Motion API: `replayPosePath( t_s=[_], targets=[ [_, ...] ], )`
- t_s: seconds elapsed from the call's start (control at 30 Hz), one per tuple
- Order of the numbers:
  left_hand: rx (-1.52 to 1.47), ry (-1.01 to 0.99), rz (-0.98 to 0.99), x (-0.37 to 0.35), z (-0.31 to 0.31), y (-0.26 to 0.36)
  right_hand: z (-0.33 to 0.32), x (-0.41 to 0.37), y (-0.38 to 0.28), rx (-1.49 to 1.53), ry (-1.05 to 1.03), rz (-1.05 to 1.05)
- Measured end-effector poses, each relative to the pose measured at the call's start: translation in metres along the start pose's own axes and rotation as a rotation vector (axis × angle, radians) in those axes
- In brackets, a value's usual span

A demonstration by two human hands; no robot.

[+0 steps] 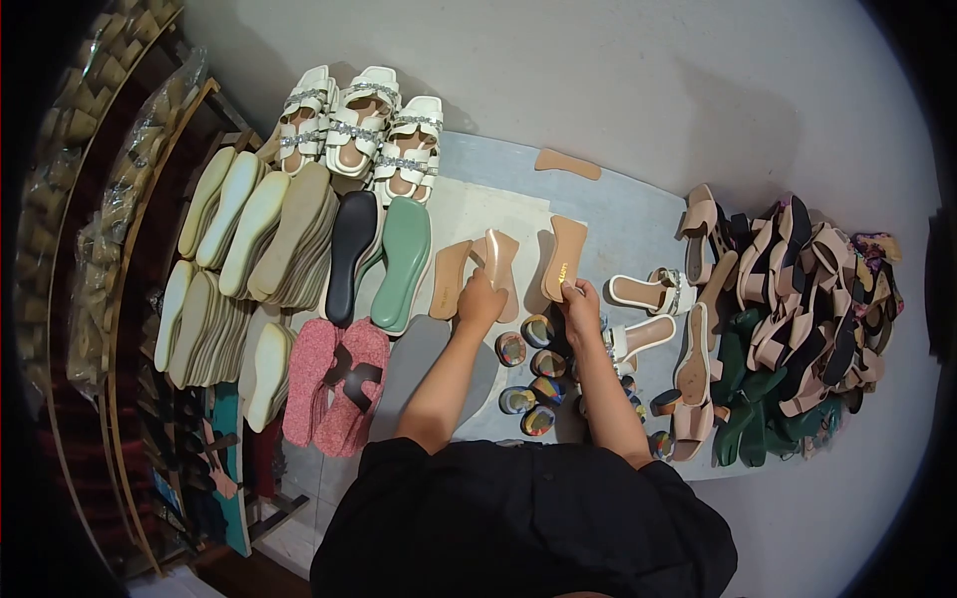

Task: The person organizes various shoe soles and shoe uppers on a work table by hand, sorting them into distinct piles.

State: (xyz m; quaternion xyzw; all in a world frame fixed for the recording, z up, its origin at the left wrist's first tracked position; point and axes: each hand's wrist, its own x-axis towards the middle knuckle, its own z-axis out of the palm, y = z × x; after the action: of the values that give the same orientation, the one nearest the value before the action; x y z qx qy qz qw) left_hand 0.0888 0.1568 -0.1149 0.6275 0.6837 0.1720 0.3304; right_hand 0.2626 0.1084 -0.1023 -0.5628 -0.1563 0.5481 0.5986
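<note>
Insole [565, 251] is pinched by right hand [580, 307], another insole [507, 271] touched by left hand [482, 301], grip unclear; sorting likely, steadiness needed.

Gold-lettered tan insole [565, 247] held; glossy tan insole [502, 253] nearby.

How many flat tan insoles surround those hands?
At least 4: one insole under the left hand, one left of it, one at the right hand, one near the table's far edge; overlaps may hide more.
</note>
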Motion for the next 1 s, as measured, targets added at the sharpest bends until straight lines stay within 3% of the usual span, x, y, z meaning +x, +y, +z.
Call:
replayPosePath(
  t_s=[0.2, 0.3, 0.4, 0.47, 0.6, 0.7, 0.83, 1.0],
  targets=[
    [-0.214, 0.046, 0.104, -0.014, -0.009, 0.013, 0.003, -0.007, -0.003, 0.016, -0.036, -0.017],
    [-0.214, 0.009, 0.067, -0.008, -0.002, 0.006, 0.000, -0.009, -0.001, 0.040, -0.031, -0.002],
    [0.166, 0.193, 0.222, -0.005, 0.006, -0.005, -0.004, -0.008, 0.002, 0.053, -0.007, 0.012],
    [0.169, 0.266, 0.232, -0.007, 0.003, -0.003, -0.007, -0.006, 0.004, 0.052, 0.002, 0.013],
    [-0.329, 0.121, 0.090, -0.024, -0.033, 0.025, -0.010, -0.011, 0.001, 0.067, -0.022, 0.002],
    [-0.687, 0.009, 0.153, -0.015, -0.026, 0.005, -0.005, -0.020, -0.011, 0.134, -0.179, -0.040],
    [-0.829, -0.063, 0.179, -0.033, -0.040, 0.017, 0.006, -0.037, -0.027, 0.114, -0.445, -0.027],
    [-0.784, -0.101, 0.217, -0.058, -0.039, 0.034, 0.015, -0.054, -0.025, 0.077, -0.518, 0.037]
  ],
)
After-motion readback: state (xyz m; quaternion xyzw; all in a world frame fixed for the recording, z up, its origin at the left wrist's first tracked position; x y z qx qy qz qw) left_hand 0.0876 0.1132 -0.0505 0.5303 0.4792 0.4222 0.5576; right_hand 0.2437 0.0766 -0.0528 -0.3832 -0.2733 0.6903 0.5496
